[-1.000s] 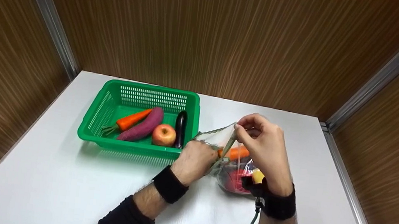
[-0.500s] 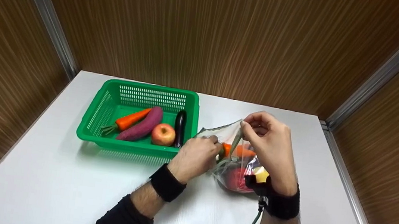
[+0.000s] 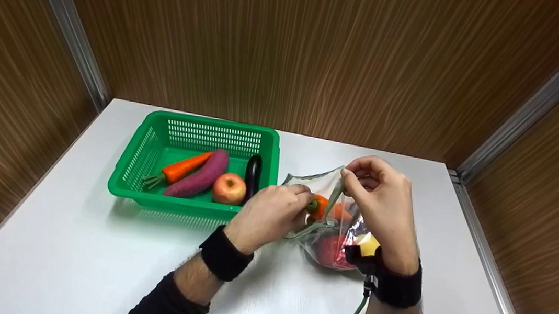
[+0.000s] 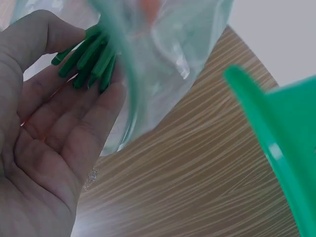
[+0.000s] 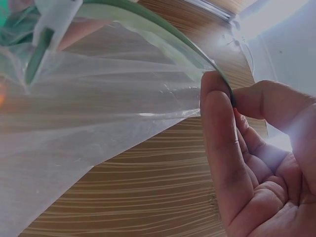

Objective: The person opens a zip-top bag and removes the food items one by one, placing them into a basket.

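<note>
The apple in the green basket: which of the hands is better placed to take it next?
Probably the left hand, once it leaves the carrot: it is close to the basket, nearer to the apple. The right hand is farther away and pinches the bag rim.

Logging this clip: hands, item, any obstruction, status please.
Right hand pinches bag rim. Left hand at carrot stems, grip unclear. Carrot partly inside bag. No obstruction visible.

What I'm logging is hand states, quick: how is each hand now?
Left hand: at a carrot's green stems; grip cannot be told.
Right hand: closed, pinching the bag rim.
</note>
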### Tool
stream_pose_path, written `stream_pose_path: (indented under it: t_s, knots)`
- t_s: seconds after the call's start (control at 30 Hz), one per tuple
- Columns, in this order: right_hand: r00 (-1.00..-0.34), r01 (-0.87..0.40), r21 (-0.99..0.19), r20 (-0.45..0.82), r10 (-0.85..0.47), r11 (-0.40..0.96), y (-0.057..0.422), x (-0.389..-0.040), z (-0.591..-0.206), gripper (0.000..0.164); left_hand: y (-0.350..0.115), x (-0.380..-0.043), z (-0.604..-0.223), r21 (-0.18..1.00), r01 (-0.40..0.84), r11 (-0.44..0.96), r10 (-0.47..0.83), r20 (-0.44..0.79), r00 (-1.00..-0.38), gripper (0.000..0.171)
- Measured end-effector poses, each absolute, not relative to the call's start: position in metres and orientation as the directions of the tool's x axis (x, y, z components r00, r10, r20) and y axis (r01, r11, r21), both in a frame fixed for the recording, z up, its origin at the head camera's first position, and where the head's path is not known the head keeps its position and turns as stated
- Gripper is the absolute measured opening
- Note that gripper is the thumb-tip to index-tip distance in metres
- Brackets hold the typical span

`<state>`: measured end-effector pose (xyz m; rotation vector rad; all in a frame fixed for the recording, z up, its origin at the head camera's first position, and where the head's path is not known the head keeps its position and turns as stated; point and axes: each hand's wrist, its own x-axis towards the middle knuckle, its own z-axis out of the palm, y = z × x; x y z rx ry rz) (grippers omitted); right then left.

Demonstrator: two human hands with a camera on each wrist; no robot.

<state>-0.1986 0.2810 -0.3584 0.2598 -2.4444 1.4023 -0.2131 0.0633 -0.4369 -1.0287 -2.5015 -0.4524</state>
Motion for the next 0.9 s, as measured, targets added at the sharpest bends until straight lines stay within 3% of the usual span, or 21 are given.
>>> stream_pose_path:
  t_s: [0.37,0.9]
  knots:
    - [-0.933,-0.299,-0.820,0.358,0.029,0.488,0.284,-0.199,-0.358,0.007,0.036,-0.208,-0.410,0.332,0.752,0.570,0.551,0.524,-0.649,0.028]
    - [-0.928,-0.299,-0.821,0.369,0.054,0.487,0.289,-0.198,-0.358,0.008,-0.002,-0.206,-0.390,0.376,0.756,0.536,0.505,0.575,-0.644,0.028]
